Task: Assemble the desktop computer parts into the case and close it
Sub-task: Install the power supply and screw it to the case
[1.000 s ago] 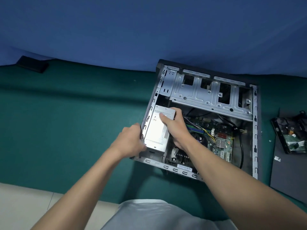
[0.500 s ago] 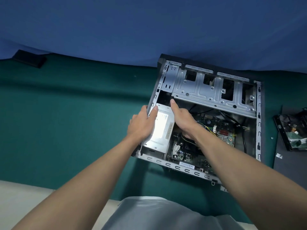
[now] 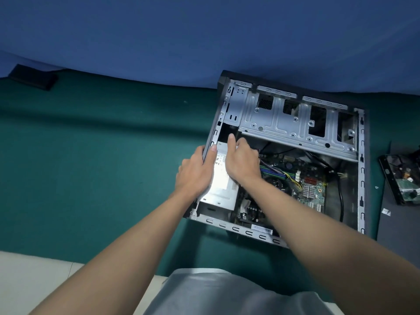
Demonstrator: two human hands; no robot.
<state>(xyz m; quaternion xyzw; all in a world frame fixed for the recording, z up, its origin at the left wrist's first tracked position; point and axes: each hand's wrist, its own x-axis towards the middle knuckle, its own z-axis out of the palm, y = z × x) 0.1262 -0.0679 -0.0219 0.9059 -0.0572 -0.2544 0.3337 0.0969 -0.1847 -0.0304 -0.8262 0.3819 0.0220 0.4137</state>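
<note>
Silver sheet-metal power supply box (image 3: 221, 187) seated against 9 o'clock wall of open grey steel computer case (image 3: 361, 169). Wall edge clasped by left hand (image 3: 195, 171), thumb hooked inside. Box's 12 o'clock end gripped by right hand (image 3: 241, 162), fingers curled. Box judged heavy, rigid, sharp-edged; best held at opposite ends.

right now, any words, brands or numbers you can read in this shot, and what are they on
No text here can be read.
Label on the power supply: print is there, but blurred.
Barcode sticker on the near rim of the case: too small.
White sticker on the dark panel: blurred.
Motherboard: markings too small.
</note>
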